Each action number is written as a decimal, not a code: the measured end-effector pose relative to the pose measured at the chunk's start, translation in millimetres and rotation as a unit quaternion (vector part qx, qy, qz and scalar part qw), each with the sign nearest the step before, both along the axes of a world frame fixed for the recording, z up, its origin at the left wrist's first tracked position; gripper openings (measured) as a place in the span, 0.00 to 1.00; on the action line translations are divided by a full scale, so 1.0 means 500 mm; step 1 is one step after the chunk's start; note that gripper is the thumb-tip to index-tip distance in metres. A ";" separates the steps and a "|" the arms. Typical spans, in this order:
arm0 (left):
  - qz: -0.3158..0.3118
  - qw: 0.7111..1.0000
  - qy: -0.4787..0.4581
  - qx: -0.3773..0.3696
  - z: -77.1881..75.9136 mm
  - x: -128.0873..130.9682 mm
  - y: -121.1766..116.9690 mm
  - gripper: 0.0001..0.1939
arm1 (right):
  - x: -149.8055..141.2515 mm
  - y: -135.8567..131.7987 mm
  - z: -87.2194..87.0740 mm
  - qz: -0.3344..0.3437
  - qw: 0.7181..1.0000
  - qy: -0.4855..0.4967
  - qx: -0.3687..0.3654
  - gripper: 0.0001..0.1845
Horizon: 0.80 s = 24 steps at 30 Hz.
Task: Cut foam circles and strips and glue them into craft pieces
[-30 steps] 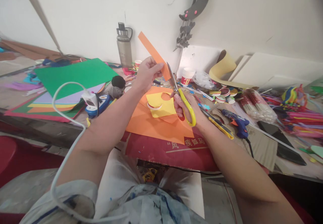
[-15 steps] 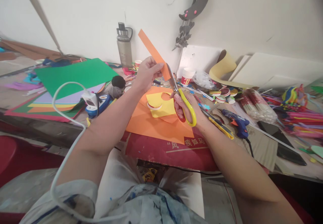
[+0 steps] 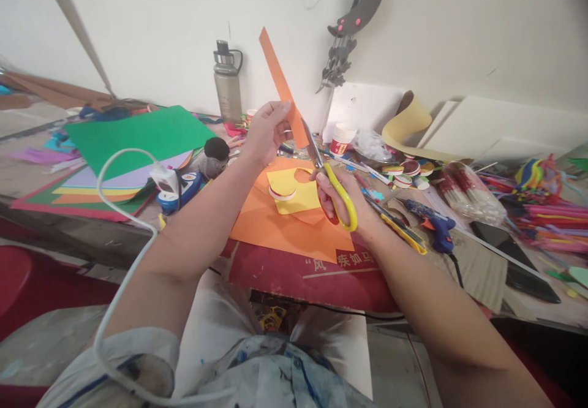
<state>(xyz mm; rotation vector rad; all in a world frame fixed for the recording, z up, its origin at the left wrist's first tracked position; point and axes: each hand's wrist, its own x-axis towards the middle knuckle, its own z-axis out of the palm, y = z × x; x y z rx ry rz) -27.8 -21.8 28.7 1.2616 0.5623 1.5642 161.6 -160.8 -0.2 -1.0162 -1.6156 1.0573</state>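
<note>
My left hand (image 3: 270,131) pinches a narrow strip of orange paper (image 3: 278,76), held up slantwise above the table. A pair of scissors (image 3: 340,195) with yellow and red handles is in my right hand (image 3: 331,195), fingers closed round the handles. The blades reach the strip's lower end; whether they are cutting into it I cannot tell. Below lies a sheet of orange paper (image 3: 257,227). On top of it rests a yellow piece of paper (image 3: 301,204) with a round cut-out, and a small round disc (image 3: 282,191), yellow with a white rim, sits on that.
A blue glue gun (image 3: 438,229) and a yellow utility knife (image 3: 400,234) lie to the right, near a black phone (image 3: 514,261). Coloured sheets (image 3: 138,141) and a blue power strip (image 3: 180,192) are at left. A bottle (image 3: 227,86) and a paper cup (image 3: 342,138) stand behind.
The orange strip has turned more upright, its top end rising and shifting right. My left fingers have moved slightly along it. My right hand and the scissors are nearly where they were.
</note>
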 end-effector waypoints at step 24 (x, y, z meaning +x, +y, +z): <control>-0.061 0.998 -0.017 -0.019 -0.001 0.001 -0.010 0.16 | -0.003 0.005 -0.008 0.022 1.000 0.008 0.015 0.34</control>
